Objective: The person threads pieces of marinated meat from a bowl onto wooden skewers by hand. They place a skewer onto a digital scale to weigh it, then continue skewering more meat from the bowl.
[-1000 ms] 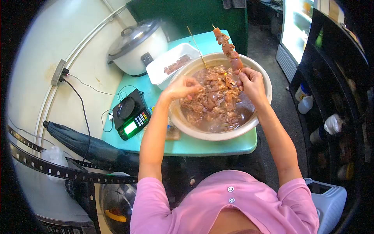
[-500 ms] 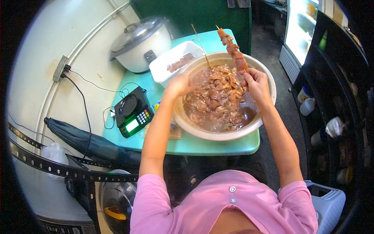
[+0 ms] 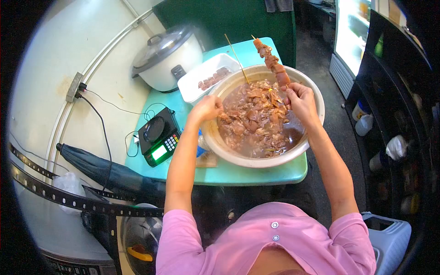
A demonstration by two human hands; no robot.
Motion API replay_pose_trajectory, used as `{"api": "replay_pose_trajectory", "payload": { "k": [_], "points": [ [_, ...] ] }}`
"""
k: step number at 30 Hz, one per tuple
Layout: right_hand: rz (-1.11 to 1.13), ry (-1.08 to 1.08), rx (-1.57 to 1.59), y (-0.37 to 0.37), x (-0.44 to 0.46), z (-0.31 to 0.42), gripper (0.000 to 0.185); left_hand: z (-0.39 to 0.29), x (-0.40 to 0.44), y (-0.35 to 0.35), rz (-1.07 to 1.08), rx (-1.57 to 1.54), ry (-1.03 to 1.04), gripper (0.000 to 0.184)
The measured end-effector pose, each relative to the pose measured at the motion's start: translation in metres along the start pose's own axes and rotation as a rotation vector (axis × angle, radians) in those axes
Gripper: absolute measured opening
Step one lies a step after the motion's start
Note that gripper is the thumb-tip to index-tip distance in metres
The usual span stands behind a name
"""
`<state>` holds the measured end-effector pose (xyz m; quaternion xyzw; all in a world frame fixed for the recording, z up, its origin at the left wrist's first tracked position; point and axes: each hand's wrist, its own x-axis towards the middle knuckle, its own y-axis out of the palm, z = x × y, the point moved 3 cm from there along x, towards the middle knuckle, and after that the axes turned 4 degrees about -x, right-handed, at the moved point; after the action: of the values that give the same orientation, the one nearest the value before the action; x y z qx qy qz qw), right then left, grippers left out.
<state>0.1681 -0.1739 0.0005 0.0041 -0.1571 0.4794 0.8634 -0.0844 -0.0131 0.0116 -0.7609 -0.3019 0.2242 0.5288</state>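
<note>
My right hand (image 3: 301, 101) is closed on the lower end of a meat skewer (image 3: 271, 62), held tilted above the basin's far right side. Chunks of raw meat are threaded along its stick, and the bare tip shows at the top. My left hand (image 3: 207, 109) is at the left rim of the large basin (image 3: 240, 160), fingers curled around what looks like a small piece of meat (image 3: 223, 116). Marinated meat (image 3: 254, 117) in brown liquid fills much of the basin. A bare bamboo stick (image 3: 236, 57) leans up from the basin's back edge.
Behind the basin are a white tray (image 3: 189, 87) with some meat pieces and a rice cooker (image 3: 167, 57). A digital scale (image 3: 158, 137) sits left on the turquoise table (image 3: 275, 176). A folded umbrella (image 3: 101, 167) lies near the wall; dark shelves (image 3: 389, 114) stand right.
My left hand has drawn back left from over the meat to the basin's rim, its fingers now curled. The skewer in my right hand has stayed nearly in place.
</note>
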Motion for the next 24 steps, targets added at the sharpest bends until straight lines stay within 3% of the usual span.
{"api": "replay_pose_trajectory", "payload": {
  "k": [4, 10, 12, 17, 19, 24],
  "points": [
    [-0.006, 0.004, -0.013, 0.000, -0.002, 0.003, 0.015, 0.000, -0.005, -0.015, -0.016, -0.104, -0.056, 0.010],
    [-0.006, -0.020, 0.045, 0.002, -0.002, 0.002, 0.015, -0.007, 0.002, -0.015, 0.164, 0.020, 0.082, 0.015],
    [-0.002, -0.017, 0.020, 0.001, -0.001, 0.000, 0.015, 0.001, 0.017, -0.006, 0.003, 0.062, -0.048, 0.017],
    [-0.013, -0.029, -0.023, 0.000, -0.002, 0.001, 0.015, 0.004, 0.041, 0.031, 0.011, 0.157, -0.096, 0.018],
    [0.013, -0.016, 0.017, 0.001, -0.003, 0.003, 0.015, 0.010, 0.048, 0.029, -0.084, 0.177, -0.045, 0.019],
    [0.041, -0.028, -0.033, 0.002, -0.003, 0.009, 0.016, 0.004, 0.038, -0.018, -0.045, -0.076, -0.107, 0.018]
  ]
}}
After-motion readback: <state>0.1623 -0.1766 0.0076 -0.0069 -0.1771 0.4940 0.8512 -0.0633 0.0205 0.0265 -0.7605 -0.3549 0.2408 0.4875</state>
